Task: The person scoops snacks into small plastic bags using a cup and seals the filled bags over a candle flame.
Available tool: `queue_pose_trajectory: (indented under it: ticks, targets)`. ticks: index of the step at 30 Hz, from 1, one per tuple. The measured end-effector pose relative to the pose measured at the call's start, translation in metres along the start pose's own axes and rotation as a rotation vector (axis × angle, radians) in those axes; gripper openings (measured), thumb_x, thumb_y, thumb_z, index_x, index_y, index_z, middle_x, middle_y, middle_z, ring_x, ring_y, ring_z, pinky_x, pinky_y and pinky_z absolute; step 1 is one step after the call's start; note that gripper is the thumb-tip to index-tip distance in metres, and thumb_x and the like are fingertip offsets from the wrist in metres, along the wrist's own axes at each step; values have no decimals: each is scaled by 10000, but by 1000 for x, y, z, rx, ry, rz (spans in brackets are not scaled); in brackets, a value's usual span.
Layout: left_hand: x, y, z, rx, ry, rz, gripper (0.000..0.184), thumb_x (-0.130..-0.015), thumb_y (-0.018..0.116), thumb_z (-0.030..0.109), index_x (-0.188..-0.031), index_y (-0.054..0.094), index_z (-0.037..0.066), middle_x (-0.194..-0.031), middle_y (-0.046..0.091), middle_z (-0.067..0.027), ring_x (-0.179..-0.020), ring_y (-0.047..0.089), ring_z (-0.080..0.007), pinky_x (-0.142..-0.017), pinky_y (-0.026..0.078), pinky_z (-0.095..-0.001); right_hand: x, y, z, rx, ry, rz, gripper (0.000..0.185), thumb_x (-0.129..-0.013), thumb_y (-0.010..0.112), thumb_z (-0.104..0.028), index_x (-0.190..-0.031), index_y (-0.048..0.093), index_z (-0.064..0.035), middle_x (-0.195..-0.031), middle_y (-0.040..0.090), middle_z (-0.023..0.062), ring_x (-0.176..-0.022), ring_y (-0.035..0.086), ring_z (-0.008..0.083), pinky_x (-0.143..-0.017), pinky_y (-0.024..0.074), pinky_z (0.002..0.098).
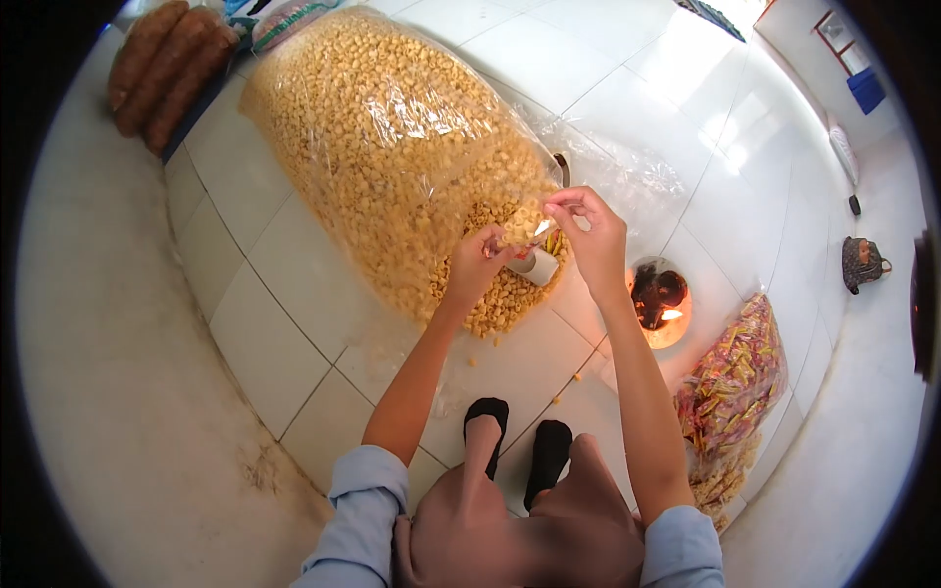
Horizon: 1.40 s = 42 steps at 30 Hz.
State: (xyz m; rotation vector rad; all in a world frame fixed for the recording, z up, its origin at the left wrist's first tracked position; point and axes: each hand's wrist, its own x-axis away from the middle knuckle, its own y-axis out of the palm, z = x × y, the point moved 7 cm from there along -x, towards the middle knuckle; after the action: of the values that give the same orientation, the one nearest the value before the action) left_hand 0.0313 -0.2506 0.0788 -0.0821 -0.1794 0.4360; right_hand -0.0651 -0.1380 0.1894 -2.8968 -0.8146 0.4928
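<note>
Packet (518,227), small and clear, held over the open end of the big bag (392,127), likely so spills fall back. Our left hand (477,260) grips its side; our right hand (591,227) pinches its top edge, presumably to steady it. White cup (535,268) lies on loose snacks (498,310) just below.

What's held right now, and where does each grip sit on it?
A small clear plastic bag of yellowish snack pieces: the right hand pinches one edge; the left hand holds the opposite side.

Head view, forward and downward, edges probably distorted.
</note>
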Motion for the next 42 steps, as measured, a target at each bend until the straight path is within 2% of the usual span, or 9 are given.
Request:
queue_pose_trajectory:
  ticks: [3,6,12,18,20,23,30,32,42]
  targets:
    - [11,12,28,197,194,-10,337,-785,632,98,-1081,487,25,-911,562,5,-840,546,-76,-711,436,-194,2,-6,-11,50,-128,39,77,-743,629,-34,-793,577,-6,-749,596,46,-671,561,116,-621,451,251]
    - [25,8,64,-1,474,134,361,-793,627,105,-1113,474,37,-931,551,16,-866,537,-87,-745,422,-195,8,-2,-10,165,-93,-67,69,-765,617,-37,-809,580,0,-760,588,42,-710,552,102,-639,455,238]
    - [0,11,43,348,229,70,188,-809,593,55,-984,529,26,-884,561,12,-820,528,-51,-718,417,-185,7,1,-10,302,-147,-102,75,-750,620,-51,-800,585,-9,-778,587,58,-744,540,139,-678,438,259]
    - [-14,2,30,470,203,204,90,-791,610,32,-852,545,17,-799,584,-5,-746,537,-46,-670,430,-189,18,4,50,-76,-21,-26,496,-707,699,-143,-1128,462,-32,-961,550,68,-800,539,147,-705,442,264]
    - [-14,-1,31,463,183,221,96,-786,616,33,-851,547,20,-803,594,-15,-743,546,-53,-670,436,-194,35,18,80,82,85,-258,652,-672,737,-168,-1199,376,-38,-1023,529,70,-830,548,155,-731,445,262]
    - [-17,-4,24,451,177,224,105,-784,619,35,-858,546,23,-826,610,-36,-764,562,-71,-690,447,-205,42,26,96,49,322,-274,609,-680,730,-138,-1184,404,-37,-1032,538,82,-846,556,158,-750,453,273]
    - [-17,-9,19,531,226,185,216,-782,614,23,-976,522,-2,-967,589,-65,-864,562,-93,-752,455,-216,44,27,106,-182,224,-300,319,-774,622,-55,-1057,487,2,-983,565,96,-870,564,147,-717,484,265]
    - [-12,-6,24,471,260,114,265,-780,614,26,-1023,511,6,-1028,570,-64,-910,553,-108,-797,442,-234,45,22,108,-298,340,-188,201,-799,577,-28,-986,517,18,-944,581,94,-862,575,142,-691,493,252]
    - [-12,14,6,527,197,-32,604,-689,663,-53,-1206,374,65,-1077,536,-69,-991,519,-123,-850,420,-243,45,12,102,17,284,-70,173,-766,585,-8,-927,525,14,-865,604,91,-761,598,144,-645,487,238]
